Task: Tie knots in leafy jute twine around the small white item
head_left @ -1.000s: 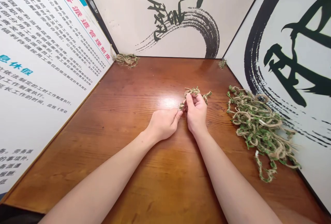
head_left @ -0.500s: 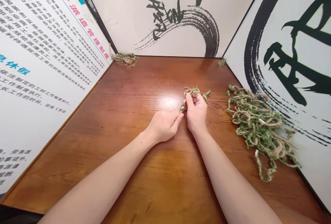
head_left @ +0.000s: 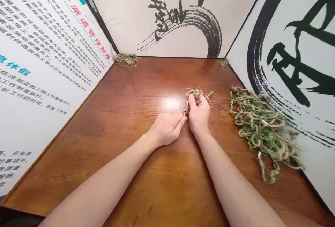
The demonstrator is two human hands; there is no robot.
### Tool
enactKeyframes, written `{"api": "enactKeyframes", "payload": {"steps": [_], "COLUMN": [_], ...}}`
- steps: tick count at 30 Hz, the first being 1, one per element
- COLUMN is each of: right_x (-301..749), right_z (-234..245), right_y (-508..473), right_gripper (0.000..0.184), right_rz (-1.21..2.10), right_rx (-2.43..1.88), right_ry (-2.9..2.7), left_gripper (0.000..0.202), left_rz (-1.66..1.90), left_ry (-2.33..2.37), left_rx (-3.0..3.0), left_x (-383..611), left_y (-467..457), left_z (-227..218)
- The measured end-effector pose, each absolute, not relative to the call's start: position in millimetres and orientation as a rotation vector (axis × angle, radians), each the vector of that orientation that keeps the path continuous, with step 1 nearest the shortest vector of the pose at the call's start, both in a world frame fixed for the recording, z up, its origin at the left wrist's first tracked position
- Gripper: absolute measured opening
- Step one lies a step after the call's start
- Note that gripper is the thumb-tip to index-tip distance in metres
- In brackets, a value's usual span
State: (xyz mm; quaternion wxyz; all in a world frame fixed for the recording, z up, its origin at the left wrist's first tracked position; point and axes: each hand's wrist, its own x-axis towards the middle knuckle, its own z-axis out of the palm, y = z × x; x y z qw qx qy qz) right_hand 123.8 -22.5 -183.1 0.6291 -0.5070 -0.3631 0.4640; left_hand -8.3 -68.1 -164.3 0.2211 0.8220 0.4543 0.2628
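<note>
Leafy jute twine (head_left: 195,92) partly hidden by hands (head_left: 167,128) (head_left: 199,116); exact grip unclear.

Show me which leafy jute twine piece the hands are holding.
The short length between the left hand and right hand; the big heap at right, the far-left clump and far-right clump lie apart, untouched.

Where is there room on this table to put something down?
The wooden table shows bare wood left of your left hand, beside the printed wall board, and behind the twine piece in your hands. It's crowded on the right, by the right hand and the heap of leafy twine.
</note>
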Motion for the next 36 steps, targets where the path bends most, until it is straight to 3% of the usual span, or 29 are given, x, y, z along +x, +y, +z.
{"api": "enactKeyframes", "payload": {"steps": [8,12,16,19,21,28,36], "right_x": [124,127,127,127,127,127,128], "right_z": [-181,-176,-173,-174,-175,-178,-171], "right_y": [-21,-20,-22,-25,-26,-26,-39], "right_gripper": [0.027,0.030,0.037,0.037,0.036,0.035,0.042], "right_rz": [1.058,1.228,1.305,1.312,1.309,1.299,1.227], "right_rx": [-1.099,-1.040,-1.004,-0.995,-1.003,-0.982,-1.052], "right_ry": [-0.761,-0.659,-0.711,-0.785,-0.833,-1.055,-1.286], "left_gripper": [0.042,0.045,0.025,0.056,0.060,0.030,0.023], "left_rz": [0.726,0.776,0.864,1.071,1.203,1.372,1.423], "left_ry": [1.325,1.780,2.111,2.073,1.902,1.463,1.663], "left_rx": [2.276,2.154,2.051,2.193,2.338,2.209,1.861], "left_x": [-9,-12,-14,-12,-10,-13,-20], "left_y": [-72,-68,-63,-63,-64,-57,-52], "left_z": [-163,-162,-161,-165,-170,-184,-178]}}
